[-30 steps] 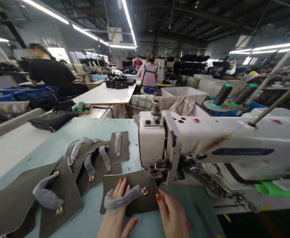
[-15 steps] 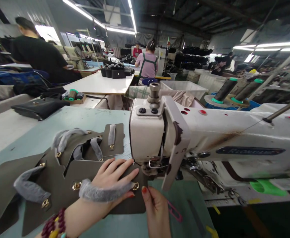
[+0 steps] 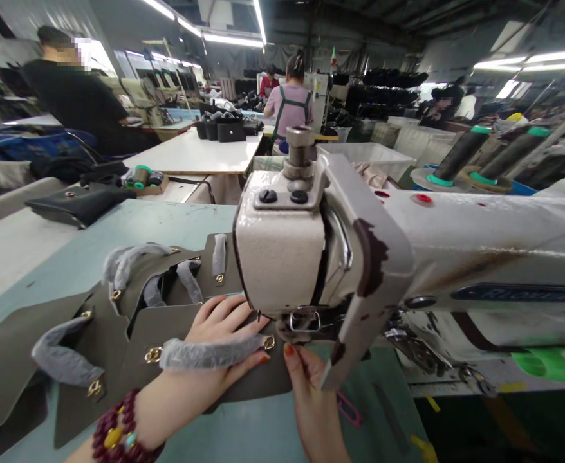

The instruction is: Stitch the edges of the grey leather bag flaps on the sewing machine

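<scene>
Head view: left hand (image 3: 212,325) lies flat on a grey-brown panel (image 3: 258,379), fingers a bit spread, not clamped on anything; it runs under the panel's plastic-wrapped handle (image 3: 210,354), which crosses over its back. Gold clasp (image 3: 268,343) at the handle's right end, another at the left end. Right hand (image 3: 314,386) at the panel's right edge, thumb there, fingers curled; cannot tell if it pinches the edge. Hands apart, near each other. Panel sits on the pale green table (image 3: 181,215), its upper right part next to the sewing machine head (image 3: 282,244); needle area partly hidden. More panels with wrapped handles (image 3: 67,354) overlap to the left and behind. Beaded bracelet (image 3: 123,434) on left wrist. Pink object (image 3: 349,410) just right of the right hand. Black bag (image 3: 77,202) far left; dark thread cones (image 3: 461,154) behind the machine. Co-worker in black (image 3: 70,103) back left, seen from behind.
</scene>
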`<action>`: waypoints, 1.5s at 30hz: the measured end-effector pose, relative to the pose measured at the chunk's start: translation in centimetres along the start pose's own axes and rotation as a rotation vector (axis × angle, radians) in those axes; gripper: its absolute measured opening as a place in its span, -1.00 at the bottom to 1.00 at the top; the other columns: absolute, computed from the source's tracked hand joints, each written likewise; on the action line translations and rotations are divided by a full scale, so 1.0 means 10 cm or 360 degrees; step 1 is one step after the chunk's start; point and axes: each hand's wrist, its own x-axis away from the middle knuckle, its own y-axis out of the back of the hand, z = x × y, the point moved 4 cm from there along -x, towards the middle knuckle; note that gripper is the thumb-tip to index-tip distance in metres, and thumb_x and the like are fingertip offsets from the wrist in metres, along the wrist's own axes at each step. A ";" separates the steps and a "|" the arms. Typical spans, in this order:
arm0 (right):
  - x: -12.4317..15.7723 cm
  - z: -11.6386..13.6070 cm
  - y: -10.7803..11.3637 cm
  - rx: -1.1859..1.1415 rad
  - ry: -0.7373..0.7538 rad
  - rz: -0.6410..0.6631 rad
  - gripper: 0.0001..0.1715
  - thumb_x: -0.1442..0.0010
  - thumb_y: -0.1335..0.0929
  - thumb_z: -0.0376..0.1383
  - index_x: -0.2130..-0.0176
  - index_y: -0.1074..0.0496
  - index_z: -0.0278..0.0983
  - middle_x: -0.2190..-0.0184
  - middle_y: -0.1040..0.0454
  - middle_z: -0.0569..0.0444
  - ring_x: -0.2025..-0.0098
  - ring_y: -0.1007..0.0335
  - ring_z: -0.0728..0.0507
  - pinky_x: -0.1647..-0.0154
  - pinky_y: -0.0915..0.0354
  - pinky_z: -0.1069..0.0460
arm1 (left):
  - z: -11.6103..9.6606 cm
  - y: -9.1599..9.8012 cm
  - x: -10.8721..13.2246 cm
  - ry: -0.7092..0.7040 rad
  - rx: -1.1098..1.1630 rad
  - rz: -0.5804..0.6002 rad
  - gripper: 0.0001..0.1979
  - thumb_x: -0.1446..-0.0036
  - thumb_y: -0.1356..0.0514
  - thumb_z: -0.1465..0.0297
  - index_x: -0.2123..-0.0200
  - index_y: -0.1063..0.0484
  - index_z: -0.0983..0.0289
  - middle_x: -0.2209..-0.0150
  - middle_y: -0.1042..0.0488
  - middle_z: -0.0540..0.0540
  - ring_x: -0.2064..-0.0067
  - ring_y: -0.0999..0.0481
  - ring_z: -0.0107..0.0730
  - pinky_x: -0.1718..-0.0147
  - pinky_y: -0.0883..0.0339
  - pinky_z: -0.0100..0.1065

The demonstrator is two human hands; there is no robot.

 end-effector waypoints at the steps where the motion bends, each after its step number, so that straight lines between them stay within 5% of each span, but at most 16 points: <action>1: 0.00 -0.01 0.00 -0.0010 -0.0008 0.0000 -0.36 -0.27 -0.20 0.06 0.63 -0.27 -0.30 0.66 -0.21 0.12 0.47 -0.26 -0.07 0.48 -0.19 0.14 | -0.01 -0.01 0.00 -0.0023 -0.0044 0.0002 -0.68 -0.17 -0.13 0.14 0.06 -0.44 0.11 0.10 -0.48 0.07 0.00 -0.35 -0.12 0.00 -0.16 -0.09; 14: -0.03 0.11 0.01 -0.0013 0.0110 -0.0096 -0.47 -0.28 -0.22 0.00 0.49 -0.44 -0.30 0.58 -0.37 0.08 0.37 -0.36 -0.12 0.41 -0.26 0.13 | 0.16 -0.29 0.06 -0.0044 -0.0001 0.0118 -0.58 -0.04 -0.19 -0.02 0.12 -0.49 0.08 0.32 -0.53 0.05 0.17 -0.44 -0.12 0.07 -0.14 -0.11; 19: 0.07 0.02 0.05 -0.0208 -0.0049 0.0059 -0.43 -0.27 -0.21 0.06 0.43 -0.47 -0.32 0.50 -0.45 0.05 0.38 -0.42 -0.11 0.38 -0.33 0.12 | 0.19 -0.32 0.05 0.0015 0.0032 0.0232 -0.61 -0.09 -0.18 0.02 0.13 -0.50 0.12 0.46 -0.52 -0.02 0.38 -0.48 -0.24 0.17 -0.18 -0.16; 27: 0.27 -0.05 0.18 -0.0611 -0.0216 0.0252 -0.30 -0.24 -0.19 0.15 0.18 -0.51 -0.39 0.40 -0.57 -0.12 0.37 -0.52 -0.16 0.38 -0.43 0.04 | 0.21 -0.28 0.00 0.0075 0.0239 0.0392 -0.73 -0.15 -0.15 0.09 0.26 -0.54 0.09 0.42 -0.55 -0.06 0.36 -0.50 -0.31 0.20 -0.17 -0.24; 38: 0.18 -0.07 -0.02 -0.0352 -0.0088 0.0200 -0.39 -0.26 -0.23 0.08 0.46 -0.49 -0.35 0.57 -0.56 -0.02 0.55 -0.47 -0.05 0.54 -0.32 0.17 | 0.21 -0.30 -0.03 -0.0005 0.0074 0.0384 -0.65 -0.16 -0.09 0.03 0.23 -0.52 0.11 0.50 -0.49 -0.03 0.41 -0.44 -0.27 0.21 -0.16 -0.21; 45: 0.19 -0.13 -0.10 -0.0497 -0.0138 0.0161 -0.44 -0.29 -0.23 0.01 0.45 -0.46 -0.36 0.55 -0.57 -0.04 0.52 -0.52 -0.08 0.52 -0.33 0.16 | 0.19 -0.24 -0.06 -0.0066 -0.0022 0.0360 -0.64 -0.18 -0.07 0.03 0.20 -0.51 0.11 0.51 -0.47 0.00 0.35 -0.43 -0.17 0.23 -0.15 -0.17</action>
